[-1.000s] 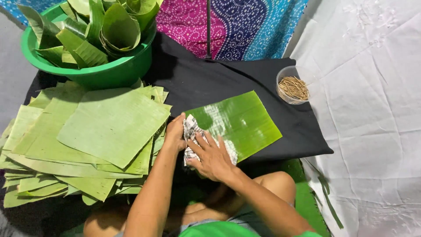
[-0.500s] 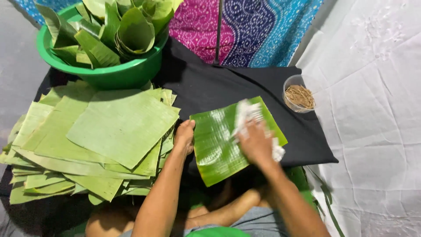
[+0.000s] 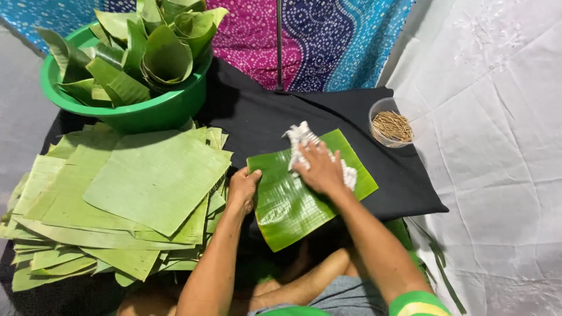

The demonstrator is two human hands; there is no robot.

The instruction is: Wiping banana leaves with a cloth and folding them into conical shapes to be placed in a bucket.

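two hands on one banana leaf (image 3: 293,202): left hand (image 3: 243,188) flat at its edge, right hand (image 3: 319,169) grip bunching white cloth (image 3: 301,140).

A second ago the right hand (image 3: 321,169) pressed the cloth (image 3: 301,143) on the near left end of the leaf (image 3: 304,193), right beside the left hand (image 3: 243,187). Half a second ago it had swept to the far right corner. Now hand and cloth sit back near the middle of the leaf's upper half, apart from the left hand. The leaf has turned a little between pictures, though some of that may be the head camera shifting.
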